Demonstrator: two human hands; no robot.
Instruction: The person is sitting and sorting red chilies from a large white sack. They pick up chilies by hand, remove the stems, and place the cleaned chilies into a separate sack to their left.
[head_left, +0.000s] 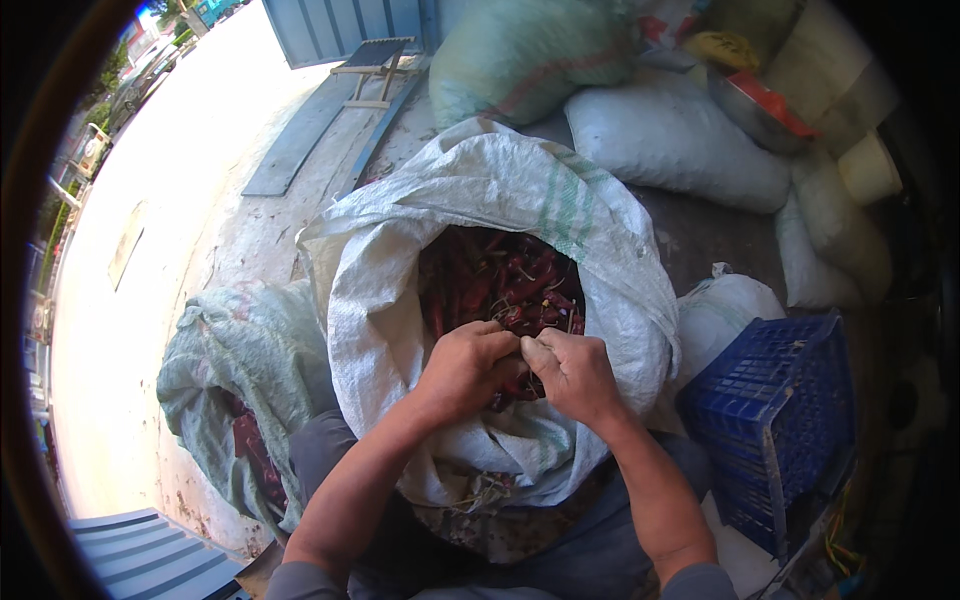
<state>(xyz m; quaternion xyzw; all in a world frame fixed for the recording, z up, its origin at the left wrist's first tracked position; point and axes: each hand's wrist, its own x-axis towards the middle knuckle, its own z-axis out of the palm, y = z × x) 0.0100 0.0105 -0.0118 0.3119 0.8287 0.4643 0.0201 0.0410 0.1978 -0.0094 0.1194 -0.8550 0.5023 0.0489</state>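
Observation:
Dried red chili peppers (517, 281), some with pale stems, fill the mouth of a white woven sack (375, 292) with green stripes. Its rim is rolled outward, and it stands between the person's knees. Over the near part of the opening, my left hand (469, 367) and my right hand (576, 371) meet with thumbs and fingers bent inward, fingertips nearly touching. Whatever may be pinched between them is hidden by the fingers. More red chilies show just below and between the hands.
At left, a greenish sack (247, 352) holds dark red pieces. A blue plastic crate (765, 420) stands tilted at right, beside another white sack (727, 304). Full sacks (675, 139) lie behind. A folding stool (375, 64) sits on the ground at the back.

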